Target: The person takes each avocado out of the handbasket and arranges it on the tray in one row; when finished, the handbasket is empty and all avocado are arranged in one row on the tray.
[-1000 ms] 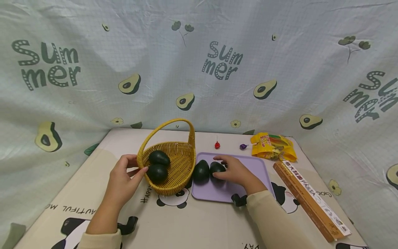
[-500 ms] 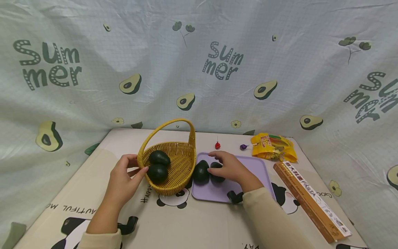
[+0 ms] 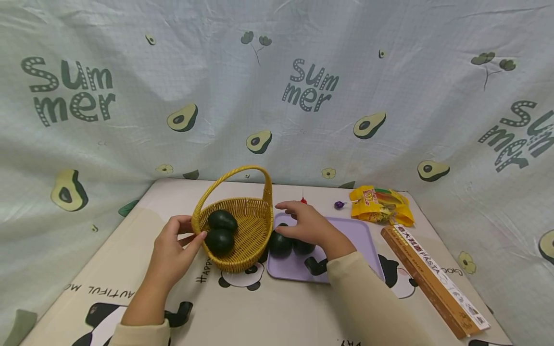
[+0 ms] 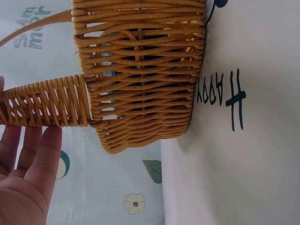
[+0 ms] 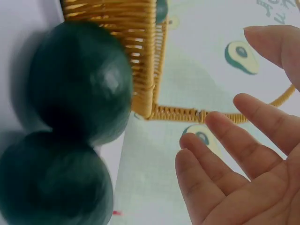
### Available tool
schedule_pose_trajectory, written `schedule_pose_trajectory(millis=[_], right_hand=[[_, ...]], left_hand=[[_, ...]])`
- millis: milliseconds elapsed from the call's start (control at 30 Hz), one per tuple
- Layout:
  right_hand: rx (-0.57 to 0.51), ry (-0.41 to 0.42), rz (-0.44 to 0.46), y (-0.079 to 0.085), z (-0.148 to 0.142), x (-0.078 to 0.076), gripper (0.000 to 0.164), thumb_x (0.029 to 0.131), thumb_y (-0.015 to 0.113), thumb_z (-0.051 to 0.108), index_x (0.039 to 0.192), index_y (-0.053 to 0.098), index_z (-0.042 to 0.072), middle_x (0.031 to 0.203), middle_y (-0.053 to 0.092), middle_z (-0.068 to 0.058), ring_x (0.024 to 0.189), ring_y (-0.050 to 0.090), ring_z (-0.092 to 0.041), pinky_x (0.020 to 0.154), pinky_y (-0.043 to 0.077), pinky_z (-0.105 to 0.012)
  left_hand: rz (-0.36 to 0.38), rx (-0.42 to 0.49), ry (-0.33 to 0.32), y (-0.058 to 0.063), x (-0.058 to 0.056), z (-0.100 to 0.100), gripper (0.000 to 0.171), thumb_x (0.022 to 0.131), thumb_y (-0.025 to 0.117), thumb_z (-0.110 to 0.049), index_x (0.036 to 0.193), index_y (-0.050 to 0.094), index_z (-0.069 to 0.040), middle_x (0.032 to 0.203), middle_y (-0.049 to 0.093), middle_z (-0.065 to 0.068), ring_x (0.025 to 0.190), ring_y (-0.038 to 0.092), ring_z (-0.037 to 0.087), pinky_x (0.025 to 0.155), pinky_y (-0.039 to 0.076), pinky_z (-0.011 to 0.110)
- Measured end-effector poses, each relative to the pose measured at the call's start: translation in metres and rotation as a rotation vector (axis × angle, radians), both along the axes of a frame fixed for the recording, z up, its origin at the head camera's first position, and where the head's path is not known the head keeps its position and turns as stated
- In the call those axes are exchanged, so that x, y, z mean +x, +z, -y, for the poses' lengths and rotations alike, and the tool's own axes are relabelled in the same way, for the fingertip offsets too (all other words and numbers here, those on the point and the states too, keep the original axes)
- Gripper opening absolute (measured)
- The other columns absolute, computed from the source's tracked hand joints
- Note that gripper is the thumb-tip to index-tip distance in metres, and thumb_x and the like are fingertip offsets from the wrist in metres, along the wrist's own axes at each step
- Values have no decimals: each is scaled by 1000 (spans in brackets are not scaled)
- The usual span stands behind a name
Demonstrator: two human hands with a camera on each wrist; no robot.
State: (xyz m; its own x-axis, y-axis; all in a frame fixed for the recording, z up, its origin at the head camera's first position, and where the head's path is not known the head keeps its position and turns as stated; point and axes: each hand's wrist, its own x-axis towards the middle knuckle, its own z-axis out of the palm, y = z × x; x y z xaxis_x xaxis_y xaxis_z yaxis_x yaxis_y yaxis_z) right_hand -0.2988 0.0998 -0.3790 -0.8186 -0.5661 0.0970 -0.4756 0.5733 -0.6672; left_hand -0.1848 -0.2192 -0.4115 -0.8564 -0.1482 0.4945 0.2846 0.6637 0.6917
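Note:
In the head view my left hand (image 3: 173, 250) holds the left base of the handle of a yellow wicker basket (image 3: 253, 226), thumb in front and fingers behind. The left wrist view has its fingers (image 4: 44, 150) against the woven handle. Two dark green avocados, a rear one (image 3: 222, 220) and a front one (image 3: 219, 241), lie inside the basket. Two more, one left (image 3: 280, 245) and one right (image 3: 304, 248), sit side by side on a purple tray (image 3: 357, 235). Over them hovers my right hand (image 3: 307, 225), fingers spread and holding nothing; the right wrist view shows its bare palm (image 5: 262, 187).
Behind the tray lie a red lollipop (image 3: 304, 201), partly hidden by the right hand, and a purple lollipop (image 3: 339, 204). A yellow snack bag (image 3: 381, 205) and a long pasta box (image 3: 433, 278) are on the right. A printed curtain (image 3: 277, 86) hangs behind the table.
My right hand has moved left and slightly up, from around the right avocado to above the left one. Left hand, basket and avocados stay put.

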Motion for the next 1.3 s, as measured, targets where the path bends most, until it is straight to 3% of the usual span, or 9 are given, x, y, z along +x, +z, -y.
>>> schedule_pose_trajectory(millis=[400,567,767,967,1133,1300], right_hand=[[1,75,48,8,33,-3,64,91,79,30,148,54,14,149,55,-7,133,57,-31,111,53,-47],[22,106,79,9,47,-6,62,90,78,32,146,56,16,143,60,-4,131,59,-31,104,58,-41],[77,150,104,11,60,-6,58,90,77,31,144,58,18,145,60,-1,132,59,-31,105,57,-41],[114,159,109,8,71,-8,60,90,79,34,144,58,18,144,61,-2,129,61,-27,104,58,-37],[111,195,99,5,81,-9,59,90,78,33,143,59,14,144,61,-9,128,63,-31,105,57,-37],[121,205,87,0,91,-10,60,90,79,34,143,59,12,143,62,-7,125,64,-29,103,58,-35]], left_hand=[[-26,-4,-9,-1,-1,1,38,96,74,-12,127,54,-2,117,64,11,108,67,28,88,62,50],[-19,-4,-7,-2,0,1,38,96,74,-12,127,54,-3,117,63,11,108,67,28,89,62,51],[-15,4,-5,-2,0,1,38,96,74,-12,127,55,-3,117,64,11,109,66,28,89,62,51],[-11,5,-3,-2,-1,0,38,96,74,-12,127,54,-3,117,64,11,109,66,27,89,62,48],[-9,7,5,0,-1,-1,38,96,74,-12,127,54,-4,118,63,11,109,66,28,90,62,49],[0,6,10,-1,0,-1,39,95,74,-12,128,54,-4,118,64,11,110,66,28,90,62,50]])
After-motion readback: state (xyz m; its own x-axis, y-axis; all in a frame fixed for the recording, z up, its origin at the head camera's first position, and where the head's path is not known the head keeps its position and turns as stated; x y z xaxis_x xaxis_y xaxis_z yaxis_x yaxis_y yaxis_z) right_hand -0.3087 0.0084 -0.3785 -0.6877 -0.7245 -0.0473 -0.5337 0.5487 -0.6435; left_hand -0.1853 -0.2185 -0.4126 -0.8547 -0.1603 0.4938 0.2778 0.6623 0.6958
